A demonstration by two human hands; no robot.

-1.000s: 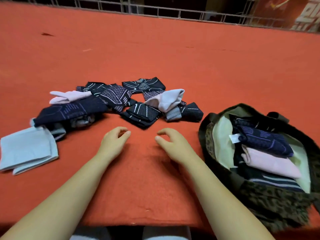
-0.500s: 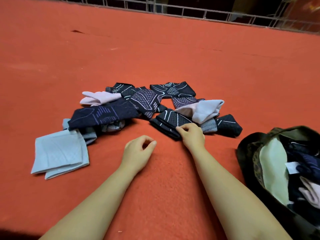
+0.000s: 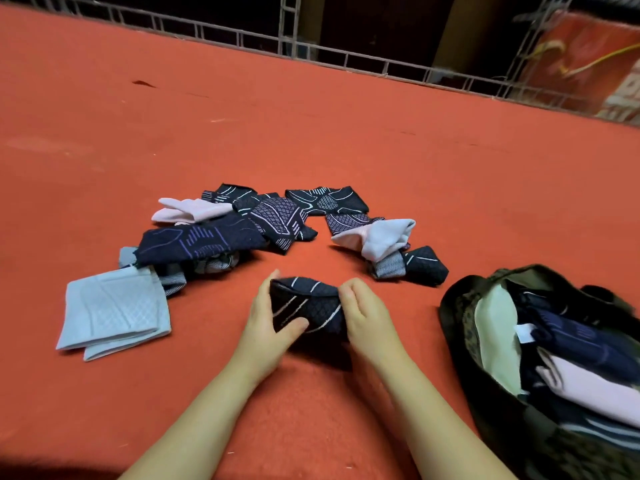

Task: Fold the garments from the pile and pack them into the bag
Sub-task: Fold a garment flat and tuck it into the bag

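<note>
We are now gripping the dark navy white-striped knit garment (image 3: pixel 306 308) between left hand (image 3: pixel 268 322) and right hand (image 3: pixel 369 320), fingers curled around it, having pulled it from the pile (image 3: pixel 242 226) onto the orange counter (image 3: pixel 346 140), readying a fold for the open leopard-print bag (image 3: pixel 460 317).

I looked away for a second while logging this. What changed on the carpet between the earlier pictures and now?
The black white-lined garment left the pile, pulled toward the person. Both the left hand and the right hand, empty a second ago, now grip it. The pale blue folded piece and the bag stayed put.
</note>
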